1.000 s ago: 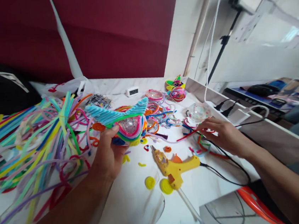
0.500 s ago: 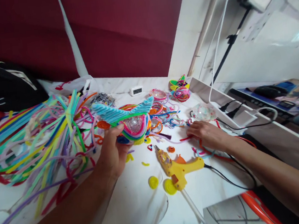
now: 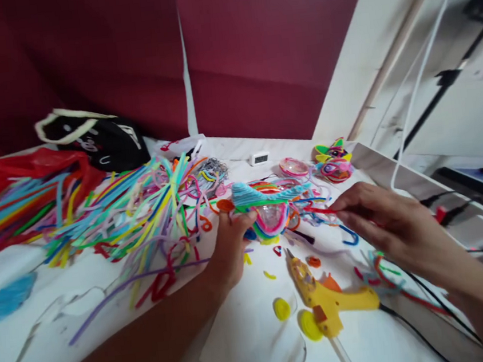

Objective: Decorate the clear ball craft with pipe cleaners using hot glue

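Note:
My left hand (image 3: 230,245) grips a craft piece (image 3: 271,212): a clear glittery ball wrapped in rainbow pipe cleaners with light-blue fuzzy wings on top. It is held just above the white table (image 3: 250,341). My right hand (image 3: 384,221) is raised close to the craft's right side and pinches a thin red pipe cleaner (image 3: 320,210) whose tip points at the ball. A yellow glue gun (image 3: 332,301) lies on the table below both hands, its black cord trailing right.
A large heap of coloured pipe cleaners (image 3: 120,217) covers the left of the table, by a red bag (image 3: 20,170) and a black bag (image 3: 94,139). Yellow coiled discs (image 3: 281,308), a small clock (image 3: 260,157) and finished colourful pieces (image 3: 332,163) lie around. A dark red wall stands behind.
My right hand lifted off the table's right side and came in toward the craft with a red pipe cleaner. The view swung left, showing more of the pile and bags.

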Available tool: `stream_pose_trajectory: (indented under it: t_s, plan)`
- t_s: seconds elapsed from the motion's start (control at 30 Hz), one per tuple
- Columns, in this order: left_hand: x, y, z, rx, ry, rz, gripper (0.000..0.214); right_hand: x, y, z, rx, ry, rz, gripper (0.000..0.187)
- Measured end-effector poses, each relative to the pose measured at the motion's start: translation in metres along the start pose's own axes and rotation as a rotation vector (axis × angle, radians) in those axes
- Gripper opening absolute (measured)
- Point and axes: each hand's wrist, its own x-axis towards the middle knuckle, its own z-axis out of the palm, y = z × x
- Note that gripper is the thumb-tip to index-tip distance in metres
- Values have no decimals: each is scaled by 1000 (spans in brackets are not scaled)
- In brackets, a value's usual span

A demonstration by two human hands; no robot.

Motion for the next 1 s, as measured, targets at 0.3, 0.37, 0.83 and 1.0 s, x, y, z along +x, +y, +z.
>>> stream_pose_trajectory:
  t_s: [0.3,0.37,0.83,1.0]
  plan:
    - [-3,5,2,42,60,21,51,29,-42,48,-10,173,-114,8]
    - [-3,5,3,46,52,19,54,31,-43,52,-35,198,-135,9]
    - [-2,4,2,81,70,42,52,34,-42,58,-48,157,-148,8]
    - [-1,4,2,60,55,53,58,36,-41,56,-81,147,-148,10]
